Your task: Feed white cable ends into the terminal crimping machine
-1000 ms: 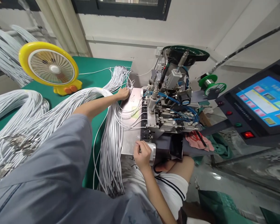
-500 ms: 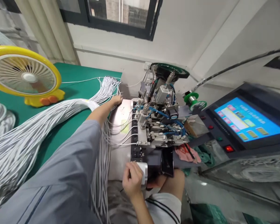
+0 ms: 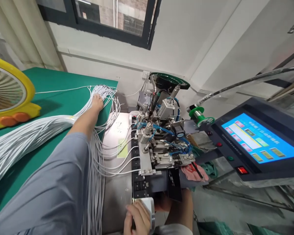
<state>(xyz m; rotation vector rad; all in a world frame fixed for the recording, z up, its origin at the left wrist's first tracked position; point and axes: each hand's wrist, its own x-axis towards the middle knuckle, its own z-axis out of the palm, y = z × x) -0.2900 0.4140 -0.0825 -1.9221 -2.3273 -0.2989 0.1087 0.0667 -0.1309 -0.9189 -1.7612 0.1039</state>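
Note:
My left hand (image 3: 97, 101) rests among the near ends of a thick bundle of white cables (image 3: 49, 125) on the green table, fingers together and closed on some of them. My right hand (image 3: 138, 218) is curled beside the white end housing (image 3: 150, 207) of the machine's black track (image 3: 138, 186); what its fingers hold, if anything, is hidden. Several cables run from the hanging strands (image 3: 95, 182) across the pale metal plate (image 3: 115, 192) into the track, beside the machine's cylinders and blue tubes (image 3: 161, 129).
A yellow fan (image 3: 26, 112) stands on the green table (image 3: 56, 80) at left. A lit control screen (image 3: 257, 138) is on the right, near a green wire spool (image 3: 198, 116). A black phone (image 3: 174, 186) and a pink cloth (image 3: 193, 171) lie below the machine.
My left hand has moved left from the table's edge onto the cable bundle. My right hand stays curled by the white housing. The view has shifted, and the fan is partly cut off.

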